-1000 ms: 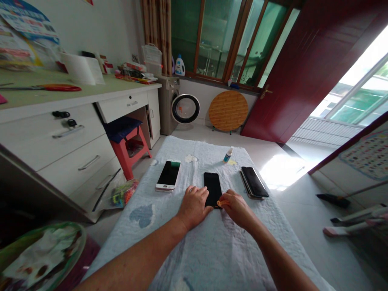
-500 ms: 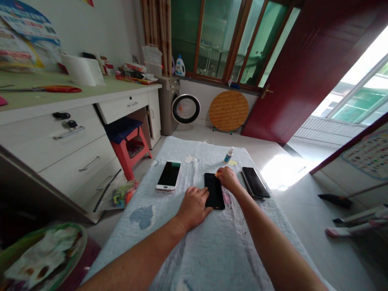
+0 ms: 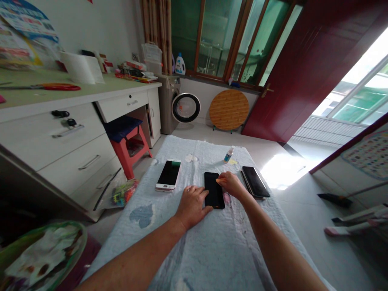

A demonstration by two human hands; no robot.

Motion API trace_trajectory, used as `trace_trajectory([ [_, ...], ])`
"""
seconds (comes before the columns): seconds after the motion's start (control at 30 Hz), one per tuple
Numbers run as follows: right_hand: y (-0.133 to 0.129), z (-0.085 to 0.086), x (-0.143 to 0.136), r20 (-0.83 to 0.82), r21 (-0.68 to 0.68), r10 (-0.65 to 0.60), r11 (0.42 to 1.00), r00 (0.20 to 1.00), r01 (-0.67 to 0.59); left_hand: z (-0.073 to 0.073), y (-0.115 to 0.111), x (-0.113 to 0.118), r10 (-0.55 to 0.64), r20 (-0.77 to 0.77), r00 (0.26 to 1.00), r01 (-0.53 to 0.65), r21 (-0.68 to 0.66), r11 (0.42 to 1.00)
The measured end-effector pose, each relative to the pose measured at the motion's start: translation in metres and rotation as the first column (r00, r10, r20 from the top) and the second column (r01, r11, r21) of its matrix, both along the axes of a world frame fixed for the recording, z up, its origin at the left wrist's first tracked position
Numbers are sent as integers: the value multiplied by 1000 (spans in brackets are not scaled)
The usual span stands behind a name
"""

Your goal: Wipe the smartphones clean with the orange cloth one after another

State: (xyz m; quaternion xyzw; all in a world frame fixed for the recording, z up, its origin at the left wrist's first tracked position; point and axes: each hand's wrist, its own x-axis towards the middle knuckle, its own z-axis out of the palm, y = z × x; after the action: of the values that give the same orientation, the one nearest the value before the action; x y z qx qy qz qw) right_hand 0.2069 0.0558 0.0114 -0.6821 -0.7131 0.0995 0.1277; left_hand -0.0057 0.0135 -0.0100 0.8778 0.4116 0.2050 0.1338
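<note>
A black phone [image 3: 214, 194] lies flat on the pale blue cloth [image 3: 200, 250] between my hands. My left hand [image 3: 192, 204] rests at its left edge, fingers spread and touching the phone's side. My right hand [image 3: 230, 184] is closed in a pinch on a small orange item [image 3: 218, 180] at the phone's upper right edge; most of that item is hidden by the fingers. To the left lies a white phone [image 3: 169, 174] with a dark screen. Stacked dark phones [image 3: 255, 182] are on the right. A small spray bottle [image 3: 228, 154] stands behind my right hand.
A white desk [image 3: 66, 97] with drawers runs along the left, with a red stool [image 3: 130, 149] under it. A bin [image 3: 81, 250] holding waste stands at the lower left. Farther back are a washing machine [image 3: 166, 105] and a round wooden board [image 3: 229, 110].
My right hand has slid slightly down along the phone's right edge with the orange item. My left hand stays at the left edge of the phone.
</note>
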Motion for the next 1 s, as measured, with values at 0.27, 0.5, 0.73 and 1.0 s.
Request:
trace_trajectory([
  [0.27,-56,11,-7,-119,-84,106,990,987,-116,-3,-1,0,12,-8,1000,-11,14,1000],
  [0.5,-57,15,-9,-117,-90,139,985,983,-150,-3,0,1,-16,-12,1000,16,-1,1000],
  [0.73,1,0,-6,-18,13,40,999,999,-40,-4,1,0,-24,-6,1000,24,5,1000],
  [1.0,39,-7,-21,82,53,-15,999,997,11,-4,0,2,-18,-11,1000,18,8,1000],
])
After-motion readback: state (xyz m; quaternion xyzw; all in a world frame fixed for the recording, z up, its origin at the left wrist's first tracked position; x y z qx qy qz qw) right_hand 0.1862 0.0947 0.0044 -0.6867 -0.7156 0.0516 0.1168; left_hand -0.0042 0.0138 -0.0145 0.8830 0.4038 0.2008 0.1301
